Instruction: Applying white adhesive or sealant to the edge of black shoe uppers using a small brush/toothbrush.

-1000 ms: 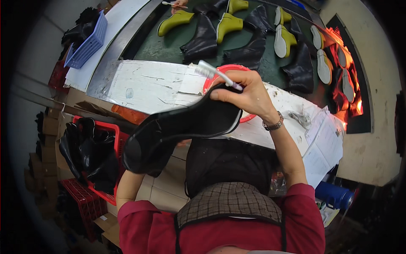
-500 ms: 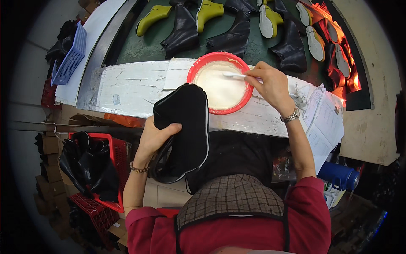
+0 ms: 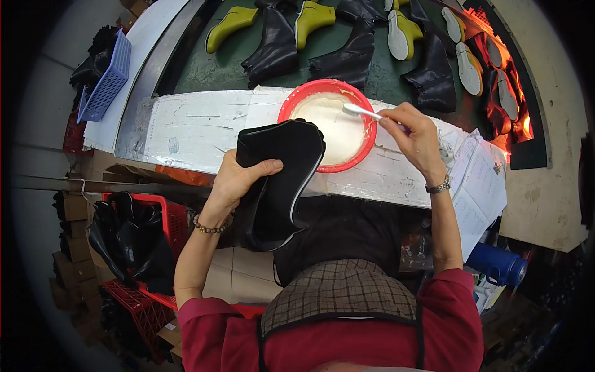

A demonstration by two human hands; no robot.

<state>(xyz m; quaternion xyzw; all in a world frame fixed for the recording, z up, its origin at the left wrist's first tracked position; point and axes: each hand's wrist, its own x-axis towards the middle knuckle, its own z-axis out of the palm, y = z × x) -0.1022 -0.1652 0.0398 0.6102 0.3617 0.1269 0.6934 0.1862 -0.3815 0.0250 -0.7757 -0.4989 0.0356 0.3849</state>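
My left hand grips a black boot upper, thumb on its face and fingers behind. A thin white line runs along the upper's right edge, and its top overlaps the near-left rim of a red bowl. Pale cream-coloured liquid fills part of this bowl. A white toothbrush is pinched in my right hand at the bowl's right side. Its bristle end is above the liquid, apart from the upper.
Black boot uppers and yellow-green boot feet lie on a green surface beyond the white board. An orange glow lights the far right. Red crates stand at left, papers and a blue bottle at right.
My left hand has moved right and up with the boot upper, which has tilted towards the bowl. The toothbrush has risen from the liquid, and my right hand has shifted right.
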